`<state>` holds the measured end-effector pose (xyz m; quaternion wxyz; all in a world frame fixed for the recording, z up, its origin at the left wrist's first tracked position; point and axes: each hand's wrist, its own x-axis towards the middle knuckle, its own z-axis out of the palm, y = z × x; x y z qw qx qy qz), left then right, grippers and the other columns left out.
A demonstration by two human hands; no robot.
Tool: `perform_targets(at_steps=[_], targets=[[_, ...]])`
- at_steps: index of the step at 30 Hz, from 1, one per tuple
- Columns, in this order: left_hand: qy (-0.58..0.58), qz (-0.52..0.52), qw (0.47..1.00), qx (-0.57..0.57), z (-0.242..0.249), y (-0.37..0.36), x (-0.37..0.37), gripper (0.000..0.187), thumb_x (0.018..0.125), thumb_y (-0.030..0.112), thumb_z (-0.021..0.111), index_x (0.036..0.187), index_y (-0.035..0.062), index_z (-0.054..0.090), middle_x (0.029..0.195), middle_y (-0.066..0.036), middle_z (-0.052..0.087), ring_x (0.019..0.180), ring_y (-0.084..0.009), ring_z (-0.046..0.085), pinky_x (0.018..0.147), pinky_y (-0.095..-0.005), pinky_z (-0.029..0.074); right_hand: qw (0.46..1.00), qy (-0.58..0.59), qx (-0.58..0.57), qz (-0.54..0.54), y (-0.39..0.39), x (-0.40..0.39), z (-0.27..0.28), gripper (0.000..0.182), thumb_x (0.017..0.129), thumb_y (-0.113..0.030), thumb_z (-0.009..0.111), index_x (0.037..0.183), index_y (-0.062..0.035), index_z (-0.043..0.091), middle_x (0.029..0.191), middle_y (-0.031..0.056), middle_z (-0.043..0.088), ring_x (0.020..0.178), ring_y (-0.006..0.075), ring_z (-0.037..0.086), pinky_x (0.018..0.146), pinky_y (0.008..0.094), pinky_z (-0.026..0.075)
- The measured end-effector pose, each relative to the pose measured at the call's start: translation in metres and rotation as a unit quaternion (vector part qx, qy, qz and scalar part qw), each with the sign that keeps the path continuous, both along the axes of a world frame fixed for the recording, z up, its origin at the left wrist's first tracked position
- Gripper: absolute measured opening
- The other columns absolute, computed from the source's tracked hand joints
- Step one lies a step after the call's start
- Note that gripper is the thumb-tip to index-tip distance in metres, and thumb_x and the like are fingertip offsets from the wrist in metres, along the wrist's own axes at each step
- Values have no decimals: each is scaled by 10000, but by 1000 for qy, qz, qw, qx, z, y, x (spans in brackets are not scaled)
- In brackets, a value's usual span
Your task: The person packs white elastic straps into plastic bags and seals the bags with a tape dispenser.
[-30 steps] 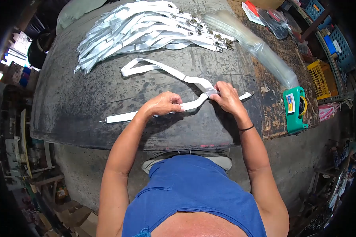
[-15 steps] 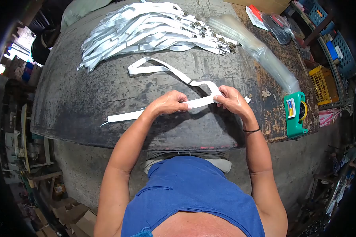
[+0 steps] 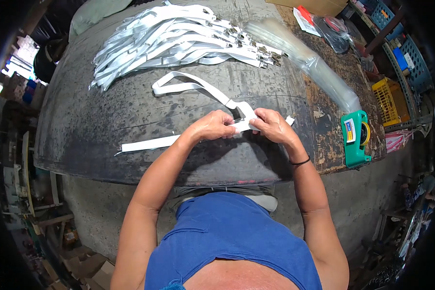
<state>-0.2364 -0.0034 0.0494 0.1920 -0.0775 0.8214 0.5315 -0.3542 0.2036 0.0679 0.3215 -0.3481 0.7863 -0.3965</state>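
A white suspender strap point(image 3: 150, 143) lies across the dark table in front of me, one cut end to the left with loose threads. Its far part forms a long loop with a slider below it. My left hand point(image 3: 211, 126) pinches the strap near its middle, fingers closed. Close by on the right, my right hand point(image 3: 274, 126) grips it between thumb and fingers where the strap bends away toward the loop. A short white end sticks out beyond the right hand. The fingers hide how the layers meet between the hands.
A heap of white straps with metal clips point(image 3: 164, 41) lies at the back. Clear plastic sleeves point(image 3: 314, 67) stretch along the right side, with a green tape dispenser point(image 3: 355, 139) at the right edge. A yellow crate point(image 3: 385, 101) sits on the shelving beyond.
My hands have drawn closer together along the strap, the right one moving left. The stretch of strap between them has shortened and bunched up. The view has shifted slightly.
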Motion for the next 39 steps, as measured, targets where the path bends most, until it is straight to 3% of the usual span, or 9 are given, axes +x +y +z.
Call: perform_targets(at_steps=[3, 19, 22, 24, 25, 27, 30, 33, 39], targets=[[25, -29, 999, -1, -4, 3, -6, 259, 856, 273, 707, 818, 16, 714, 719, -28, 675, 687, -100, 584, 644, -285, 454, 997, -59, -25, 53, 4, -7, -13, 220, 966, -152, 560, 1051, 37, 633, 844, 27, 638, 761, 90, 588, 638, 279, 502], [19, -21, 997, 76, -19, 20, -22, 216, 867, 222, 696, 816, 12, 685, 739, -28, 654, 696, -108, 585, 652, -274, 456, 995, -96, -27, 13, 13, -11, -12, 221, 949, -143, 590, 1068, 31, 657, 863, -4, 644, 775, 74, 577, 680, 258, 507], [20, -12, 996, 81, -19, 24, -24, 228, 861, 233, 706, 827, 9, 687, 730, -28, 647, 695, -107, 585, 651, -272, 456, 996, -74, -56, -10, 14, -7, -16, 267, 912, -225, 617, 1033, 8, 665, 812, 73, 667, 729, 146, 609, 641, 315, 501], [26, 0, 998, 56, -18, 27, -21, 269, 848, 258, 729, 891, -5, 693, 757, -50, 651, 722, -126, 591, 666, -296, 469, 995, 91, -30, 6, 13, -6, -23, 291, 864, -248, 656, 1010, 3, 655, 812, 151, 654, 707, 236, 612, 653, 361, 491], [94, -1, 995, 9, -22, 29, -19, 310, 832, 294, 745, 907, -1, 691, 788, -95, 669, 738, -184, 625, 677, -340, 487, 991, 130, 4, 11, 13, -8, -24, 289, 830, -236, 673, 993, 0, 641, 817, 200, 629, 721, 299, 612, 675, 395, 481], [249, 48, 966, -51, -38, 33, -5, 409, 798, 331, 772, 1036, 14, 671, 925, -162, 687, 865, -314, 666, 759, -422, 519, 993, 114, -36, -5, 16, -10, -38, 266, 839, -210, 651, 954, 28, 621, 756, 198, 599, 688, 266, 588, 658, 389, 468], [302, 90, 921, -230, -24, 28, 36, 563, 811, 330, 763, 1281, 76, 584, 1298, -159, 570, 1234, -336, 530, 1015, -453, 426, 992, 122, 26, -7, 25, -17, -37, 246, 837, -177, 624, 962, 35, 625, 738, 185, 601, 685, 257, 595, 658, 374, 473], [341, 132, 874, -321, -36, 1, 92, 622, 829, 400, 733, 1342, 102, 543, 1401, -162, 494, 1347, -370, 417, 1086, -525, 336, 984, 173, 18, -30, 34, -19, -41, 319, 824, -192, 646, 1064, 19, 635, 792, 188, 639, 730, 279, 639, 692, 374, 491], [32, 181, 831, -526, -38, -94, 224, 632, 941, 504, 540, 1474, 183, 435, 1561, -125, 349, 1469, -357, 244, 1145, -655, 142, 988, 153, 21, -22, 35, -25, -38, 325, 817, -153, 646, 1097, 8, 616, 795, 157, 635, 722, 242, 619, 692, 353, 488]])
